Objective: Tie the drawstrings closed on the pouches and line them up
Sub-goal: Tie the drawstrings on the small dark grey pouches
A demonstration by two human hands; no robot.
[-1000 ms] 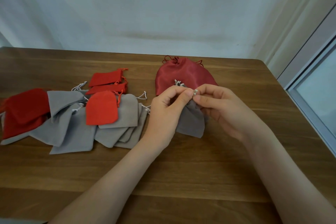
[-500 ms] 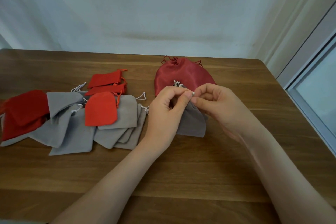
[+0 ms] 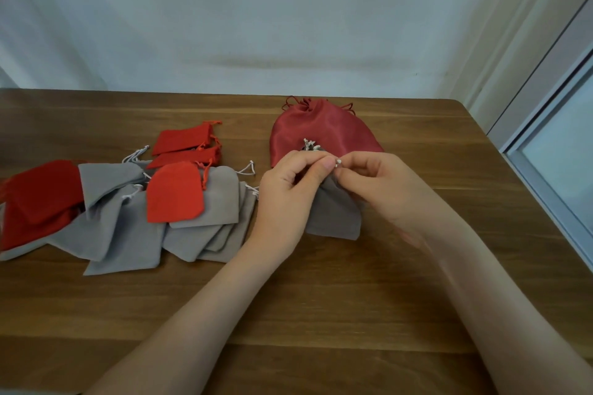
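A small grey pouch (image 3: 333, 218) hangs between my two hands, its gathered neck and white drawstring (image 3: 310, 145) at the top. My left hand (image 3: 288, 192) pinches the drawstring with thumb and forefinger. My right hand (image 3: 382, 189) pinches the other end of the string right beside it. Behind them lies a large dark red satin pouch (image 3: 321, 131), its neck drawn shut. A heap of several grey pouches (image 3: 128, 234) and red pouches (image 3: 175, 194) lies to the left on the table.
The wooden table (image 3: 288, 305) ends at a rounded far right corner. A pale wall stands behind it and a window frame (image 3: 552, 151) runs along the right side.
Both hands stay pinched on the grey pouch's drawstring and have shifted only slightly; the right fingertips have drawn closer to the left thumb.
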